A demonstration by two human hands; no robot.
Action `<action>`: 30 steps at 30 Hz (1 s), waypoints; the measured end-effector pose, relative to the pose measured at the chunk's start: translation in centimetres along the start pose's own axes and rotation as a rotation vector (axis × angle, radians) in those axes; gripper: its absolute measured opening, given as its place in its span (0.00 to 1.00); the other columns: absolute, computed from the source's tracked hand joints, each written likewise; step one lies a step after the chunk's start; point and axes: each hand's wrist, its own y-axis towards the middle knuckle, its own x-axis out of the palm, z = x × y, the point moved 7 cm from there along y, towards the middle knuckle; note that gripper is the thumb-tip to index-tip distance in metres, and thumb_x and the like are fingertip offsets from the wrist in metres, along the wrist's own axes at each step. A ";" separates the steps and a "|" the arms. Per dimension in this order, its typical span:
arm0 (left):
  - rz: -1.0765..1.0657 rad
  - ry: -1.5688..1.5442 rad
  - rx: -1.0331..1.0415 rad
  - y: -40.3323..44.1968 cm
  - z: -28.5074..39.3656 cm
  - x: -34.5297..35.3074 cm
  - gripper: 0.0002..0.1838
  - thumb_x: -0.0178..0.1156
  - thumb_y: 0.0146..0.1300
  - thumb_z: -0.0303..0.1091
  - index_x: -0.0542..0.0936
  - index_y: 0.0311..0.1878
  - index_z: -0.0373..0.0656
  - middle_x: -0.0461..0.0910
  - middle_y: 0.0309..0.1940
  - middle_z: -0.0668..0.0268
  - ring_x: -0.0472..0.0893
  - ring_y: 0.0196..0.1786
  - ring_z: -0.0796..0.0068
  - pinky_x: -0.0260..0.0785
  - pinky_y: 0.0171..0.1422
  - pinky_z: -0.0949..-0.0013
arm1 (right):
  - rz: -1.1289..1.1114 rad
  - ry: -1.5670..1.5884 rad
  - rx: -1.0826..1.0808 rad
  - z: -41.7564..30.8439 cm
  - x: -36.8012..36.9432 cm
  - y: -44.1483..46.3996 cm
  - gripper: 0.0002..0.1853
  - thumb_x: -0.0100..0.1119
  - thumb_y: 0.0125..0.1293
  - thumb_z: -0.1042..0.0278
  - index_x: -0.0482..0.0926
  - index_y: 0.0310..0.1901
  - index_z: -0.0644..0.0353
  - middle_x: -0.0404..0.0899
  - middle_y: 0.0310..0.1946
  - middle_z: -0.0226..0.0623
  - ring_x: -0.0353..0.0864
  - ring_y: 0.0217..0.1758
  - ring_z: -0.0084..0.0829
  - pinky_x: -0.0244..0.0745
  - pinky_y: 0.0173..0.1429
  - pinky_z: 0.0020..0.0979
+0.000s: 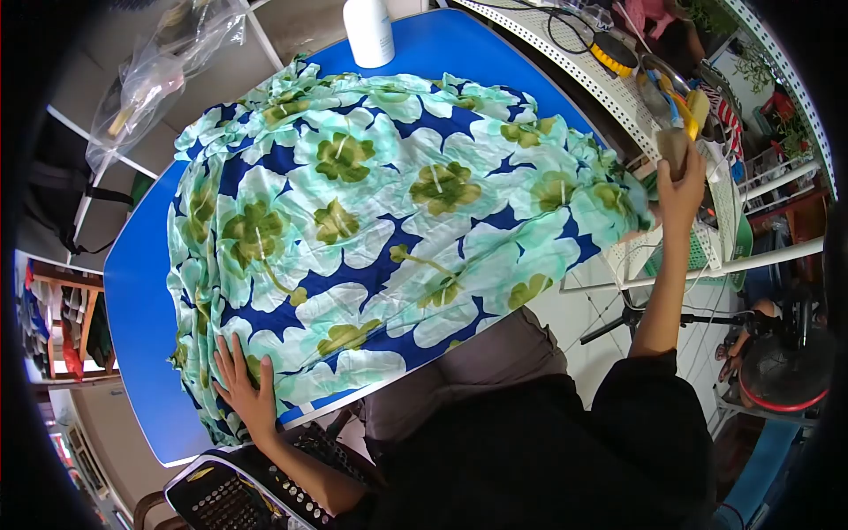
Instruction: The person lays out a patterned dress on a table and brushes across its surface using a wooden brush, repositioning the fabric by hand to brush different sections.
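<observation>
A flower-patterned cloth (353, 221) in blue, white and green is spread in wrinkles over a blue table (141, 318), most of whose top is covered; bare strips are left along the far edge and the left side. The cloth's near left corner is pressed by the left hand (247, 389), which is laid palm down with the fingers spread and nothing gripped. The right hand (680, 185) is raised off the cloth to the right, and a small grey-brown block (675, 152) is gripped between its thumb and fingers; what the block is cannot be told. The far edge is occupied by a white bottle (369, 35), stood just beyond the cloth. The right side is crowded by a white perforated rack (609, 88), on which a yellow brush (613, 55), a black cable (565, 19) and a jumble of tools are kept, with the raised hand held close to its near end. Lower on that side, a fan (784, 369) with a red rim is seen. On the far left, pale shelving (291, 28) is partly hidden by a clear plastic bag (163, 79), and a black bag (62, 177) is set nearer. Below the left forearm, a black case (221, 499) with rows of small round pieces is placed beside the table's near corner.
</observation>
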 end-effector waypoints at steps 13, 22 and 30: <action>0.014 -0.048 0.000 -0.3 0.8 -1.1 0.34 0.57 0.57 0.56 0.64 0.67 0.60 0.53 0.71 0.70 0.50 0.74 0.61 0.29 0.72 0.41 | -0.282 0.311 0.000 -6.7 13.7 1.4 0.25 0.54 0.57 0.73 0.71 0.60 0.54 0.76 0.51 0.45 0.75 0.52 0.45 0.71 0.54 0.37; 0.033 -0.041 -0.010 -0.1 1.1 -1.3 0.34 0.57 0.57 0.56 0.65 0.67 0.60 0.55 0.71 0.70 0.52 0.73 0.61 0.31 0.72 0.41 | -0.548 0.830 -0.921 -33.3 4.9 -13.3 0.23 0.64 0.52 0.69 0.77 0.52 0.49 0.75 0.41 0.35 0.78 0.39 0.35 0.76 0.43 0.33; 0.092 -0.116 -0.104 0.6 0.0 -1.5 0.31 0.58 0.56 0.56 0.70 0.63 0.60 0.58 0.69 0.70 0.56 0.72 0.63 0.33 0.72 0.41 | -0.084 0.792 0.242 -10.6 21.5 -0.5 0.24 0.58 0.63 0.56 0.71 0.57 0.59 0.75 0.51 0.41 0.75 0.50 0.36 0.70 0.54 0.33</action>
